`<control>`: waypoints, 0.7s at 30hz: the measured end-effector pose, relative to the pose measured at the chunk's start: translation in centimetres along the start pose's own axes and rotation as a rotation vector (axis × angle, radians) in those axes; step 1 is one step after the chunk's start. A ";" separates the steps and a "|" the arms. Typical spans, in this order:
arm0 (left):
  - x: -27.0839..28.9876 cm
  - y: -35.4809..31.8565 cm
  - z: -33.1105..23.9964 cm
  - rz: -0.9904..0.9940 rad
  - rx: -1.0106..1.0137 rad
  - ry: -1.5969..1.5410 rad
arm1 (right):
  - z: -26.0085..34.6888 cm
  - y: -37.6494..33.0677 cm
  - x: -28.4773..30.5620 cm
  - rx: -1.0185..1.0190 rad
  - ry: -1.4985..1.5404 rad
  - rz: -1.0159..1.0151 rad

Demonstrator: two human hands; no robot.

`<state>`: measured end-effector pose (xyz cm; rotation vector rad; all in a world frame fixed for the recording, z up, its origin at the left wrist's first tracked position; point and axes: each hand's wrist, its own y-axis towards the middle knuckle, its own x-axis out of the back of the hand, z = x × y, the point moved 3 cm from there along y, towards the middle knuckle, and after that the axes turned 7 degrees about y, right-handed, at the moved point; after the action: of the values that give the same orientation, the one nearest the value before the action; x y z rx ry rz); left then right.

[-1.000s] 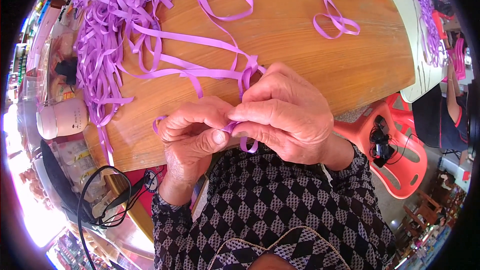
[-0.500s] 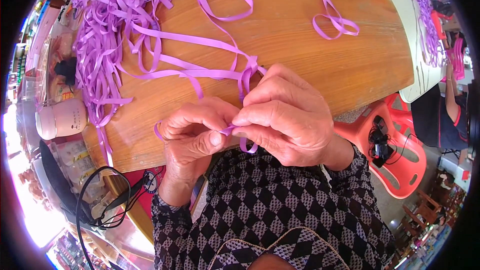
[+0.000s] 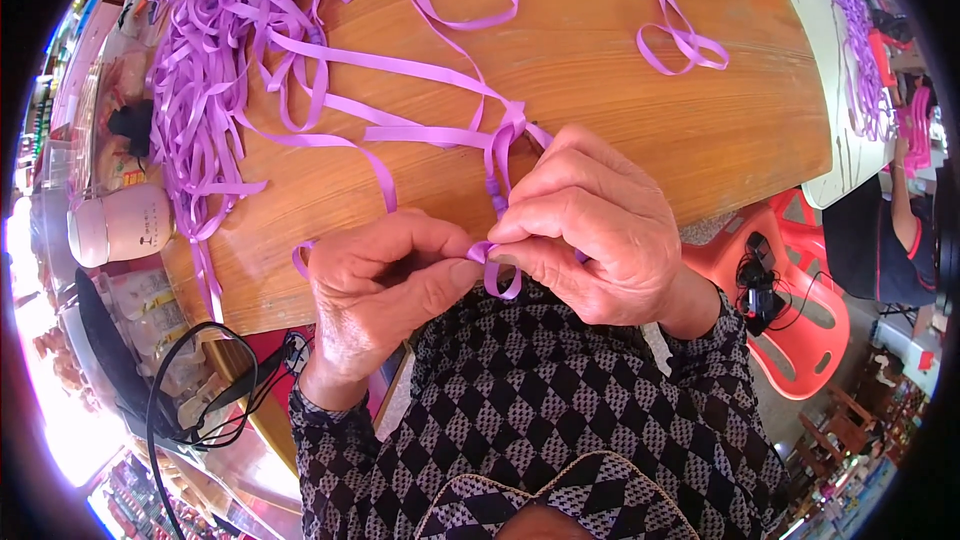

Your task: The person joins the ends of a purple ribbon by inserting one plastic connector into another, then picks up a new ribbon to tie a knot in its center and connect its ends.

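Note:
Between my two hands, close to the table's near edge, is a narrow purple ribbon (image 3: 505, 285) bent into a small loop. My left hand (image 3: 385, 285) pinches it between thumb and forefinger. From the other side my right hand (image 3: 595, 230) grips the same ribbon, fingertips almost meeting those of the left. Just beyond the right fingers the ribbon runs up through a knotted, wrapped stretch (image 3: 493, 185) to a crossing of strands. Several strands lead from there to a big tangled heap of purple ribbon (image 3: 215, 60) at the far left. My fingers hide part of the loop.
The wooden table (image 3: 600, 30) carries another loose ribbon (image 3: 685, 45) at the far right. A pale pink lidded jar (image 3: 125, 225) and black cables (image 3: 215, 410) are at the left. An orange plastic stool (image 3: 800, 340) holds a black device; beyond it is another person's arm (image 3: 903, 195).
My left hand has shifted slightly left, and a rounder ribbon loop now shows below the fingertips. My right hand has moved a little to the right, still pinching.

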<state>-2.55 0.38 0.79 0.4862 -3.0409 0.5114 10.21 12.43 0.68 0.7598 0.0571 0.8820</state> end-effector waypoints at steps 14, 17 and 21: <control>-0.5 0.1 0.7 -0.003 0.063 -0.136 | 0.2 -0.1 -0.2 0.058 0.067 0.074; -0.8 0.2 0.5 0.012 0.077 -0.250 | 0.5 0.2 -0.1 0.048 0.022 0.098; -1.1 0.4 0.8 0.001 0.108 -0.372 | 0.7 0.1 -0.3 0.060 -0.040 0.082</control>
<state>-1.65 0.79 -0.17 0.6511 -3.3767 0.6551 10.22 11.86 1.20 0.8400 0.0174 0.9458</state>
